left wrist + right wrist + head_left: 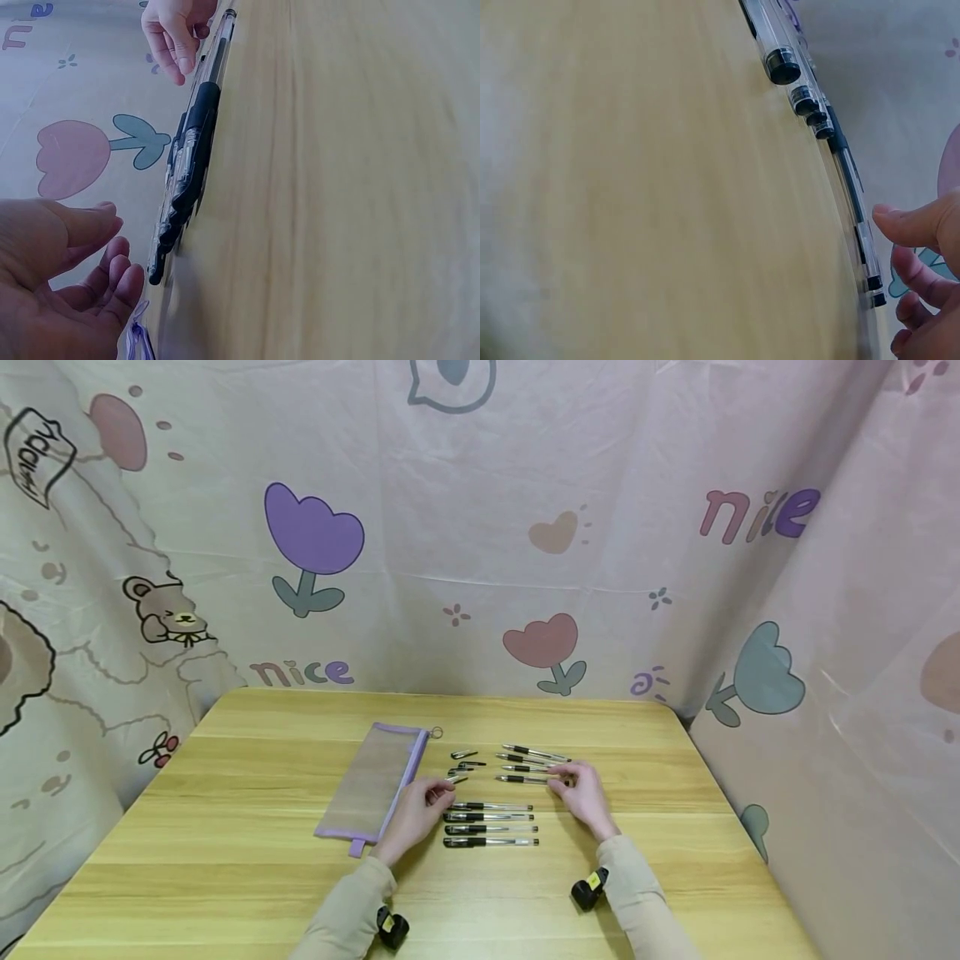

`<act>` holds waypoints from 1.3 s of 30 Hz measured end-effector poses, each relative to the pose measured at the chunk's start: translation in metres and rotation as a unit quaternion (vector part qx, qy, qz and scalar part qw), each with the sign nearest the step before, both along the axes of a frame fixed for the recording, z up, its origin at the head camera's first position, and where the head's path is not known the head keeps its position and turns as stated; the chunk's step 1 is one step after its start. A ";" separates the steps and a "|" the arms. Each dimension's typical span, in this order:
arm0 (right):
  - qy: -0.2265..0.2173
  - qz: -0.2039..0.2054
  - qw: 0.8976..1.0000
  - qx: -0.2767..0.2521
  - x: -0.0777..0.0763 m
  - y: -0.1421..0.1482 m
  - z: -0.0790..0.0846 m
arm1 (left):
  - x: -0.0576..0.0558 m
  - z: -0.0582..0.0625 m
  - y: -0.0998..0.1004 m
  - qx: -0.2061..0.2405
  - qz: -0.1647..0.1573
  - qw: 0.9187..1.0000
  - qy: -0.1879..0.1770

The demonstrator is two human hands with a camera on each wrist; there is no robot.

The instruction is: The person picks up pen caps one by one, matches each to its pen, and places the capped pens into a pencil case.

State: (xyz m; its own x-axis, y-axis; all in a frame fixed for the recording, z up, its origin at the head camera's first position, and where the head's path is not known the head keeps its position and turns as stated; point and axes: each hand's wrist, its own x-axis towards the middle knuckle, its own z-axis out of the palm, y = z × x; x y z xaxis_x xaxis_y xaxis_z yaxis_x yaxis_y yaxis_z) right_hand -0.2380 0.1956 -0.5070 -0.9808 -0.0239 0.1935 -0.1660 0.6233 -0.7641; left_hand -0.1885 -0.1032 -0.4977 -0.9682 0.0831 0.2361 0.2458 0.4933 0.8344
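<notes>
Several capped black gel pens [491,830] lie in a row on the table. Beyond them, several uncapped pens [522,780] lie with their tips to the left, and loose black pen caps [464,753] sit to the left of those tips. My left hand [418,814] hovers beside the nearest cap, thumb and fingers bent with a gap between them in the left wrist view. By the rear end of the nearest uncapped pen is my right hand [585,795]. Its thumb [900,225] and fingers stand apart around nothing in the right wrist view.
A mesh zip pouch [367,781] with purple edging lies flat to the left, partly behind the left hand. The wooden table [225,827] meets a patterned curtain [450,560] at the back and sides. Each wrist carries a small black camera [588,891].
</notes>
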 end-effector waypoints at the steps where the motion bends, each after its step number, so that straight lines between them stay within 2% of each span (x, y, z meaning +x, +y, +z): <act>1: -0.001 0.001 1.000 0.003 0.000 0.000 0.000 | 0.000 0.000 0.000 0.002 -0.001 1.000 -0.002; 15: -0.041 -0.001 0.999 0.026 -0.004 0.001 -0.002 | 0.000 0.000 0.000 0.004 -0.002 1.000 -0.018; 28: -0.024 0.013 0.999 0.035 -0.006 0.002 -0.003 | -0.001 0.000 -0.002 -0.002 -0.002 1.000 -0.015; 39: -0.027 0.010 0.999 0.035 -0.003 0.002 -0.003 | 0.001 -0.001 -0.003 -0.006 0.003 1.000 -0.018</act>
